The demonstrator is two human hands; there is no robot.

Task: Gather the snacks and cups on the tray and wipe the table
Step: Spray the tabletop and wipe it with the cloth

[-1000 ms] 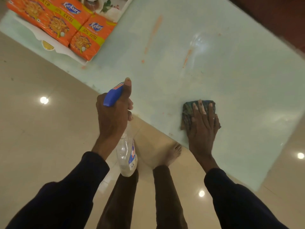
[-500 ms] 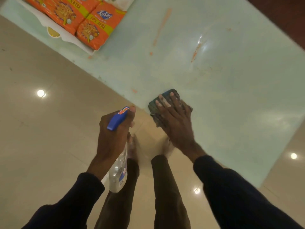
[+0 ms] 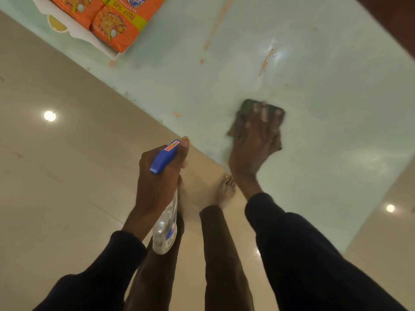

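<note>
Your dark green folded cloth (image 3: pixel 246 110) lies flat on the pale green glass table top (image 3: pixel 325 142), near the edge closest to you. It is blurred. Its outline looks roughly rectangular, with one short side facing away from you, but the smear hides which way its long axis runs.

Your right hand (image 3: pixel 253 144) lies on top of it, palm down, with the fingers (image 3: pixel 263 113) straight and spread, pressing rather than gripping. Beyond the cloth, orange smears (image 3: pixel 267 59) streak the glass.

Your left hand (image 3: pixel 157 182) is wrapped firmly round the neck of a clear plastic spray bottle with a blue trigger head (image 3: pixel 165 157). It hangs over the beige tiled floor (image 3: pixel 56 176), just beside the table's edge. The bottle's long axis runs from its clear base by your legs up to the head, and the nozzle points toward the table. One finger lies along the side of the head.

At the table's far left corner, orange snack packets (image 3: pixel 116 28) lie flat, side by side, on a white tray (image 3: pixel 74 34). Their printed faces are up, and their long sides run diagonally toward the near edge.
</note>
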